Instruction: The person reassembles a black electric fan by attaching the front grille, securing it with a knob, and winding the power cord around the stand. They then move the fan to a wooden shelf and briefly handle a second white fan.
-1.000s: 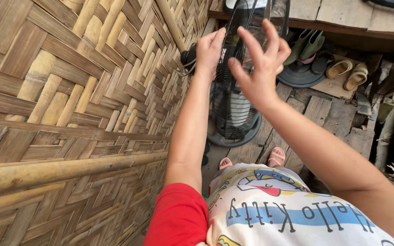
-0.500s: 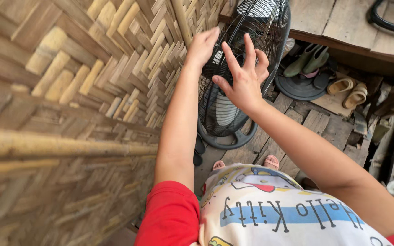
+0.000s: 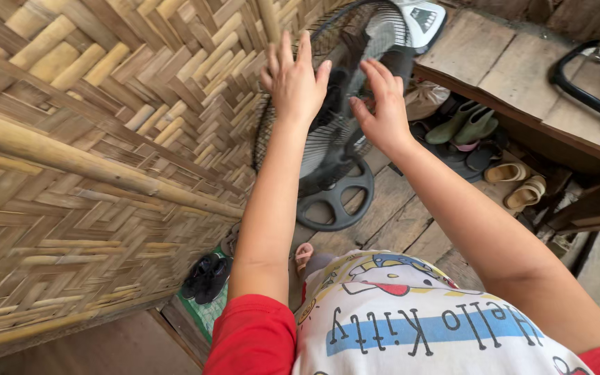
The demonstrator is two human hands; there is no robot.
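Note:
A black standing fan [image 3: 338, 149] with a wire grille and a round base stands on the plank floor beside the woven bamboo wall. My left hand [image 3: 293, 80] is raised in front of the grille's left rim, fingers spread, holding nothing. My right hand [image 3: 381, 110] reaches toward the grille's middle, fingers apart and slightly bent; whether it touches the wires I cannot tell. The fan's white motor housing [image 3: 421, 19] shows behind the grille at the top.
A woven bamboo wall [image 3: 92, 153] fills the left. A raised wooden platform [image 3: 515, 69] at right has green boots [image 3: 463, 125] and sandals [image 3: 519, 184] beneath it. Black shoes [image 3: 206, 278] lie on a green mat by the wall.
The view has tilted down and nearer to the fan. Both hands have moved lower against the fan's grille, the left toward its rim, the right toward its centre.

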